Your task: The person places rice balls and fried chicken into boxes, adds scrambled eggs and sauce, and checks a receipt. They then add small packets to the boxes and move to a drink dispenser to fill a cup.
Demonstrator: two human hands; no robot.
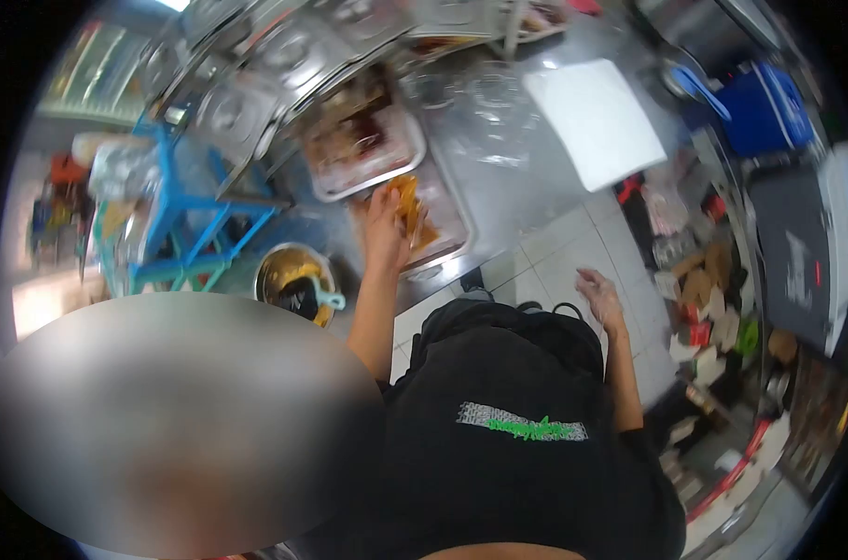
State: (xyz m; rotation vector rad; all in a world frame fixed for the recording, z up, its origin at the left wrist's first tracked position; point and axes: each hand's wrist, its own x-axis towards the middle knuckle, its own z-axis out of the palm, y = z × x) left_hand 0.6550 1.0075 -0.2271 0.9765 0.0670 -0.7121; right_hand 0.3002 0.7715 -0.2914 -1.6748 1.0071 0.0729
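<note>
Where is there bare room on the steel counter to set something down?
Bare steel counter between the shallow metal tray under the left hand, holding an orange food piece, and the white rectangular board, which is bare too. Crowded: lidded steel pans beyond the tray.

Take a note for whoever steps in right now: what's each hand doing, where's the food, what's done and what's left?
Left hand: fingers closed on an orange food piece, held over the near tray on the steel counter.
Right hand: open, empty, hanging above the tiled floor.
Nearby: far tray with reddish food; gold bowl with a teal scoop, left of the arm.
Done: the piece is in hand.
Left: it has not been set down anywhere.
</note>
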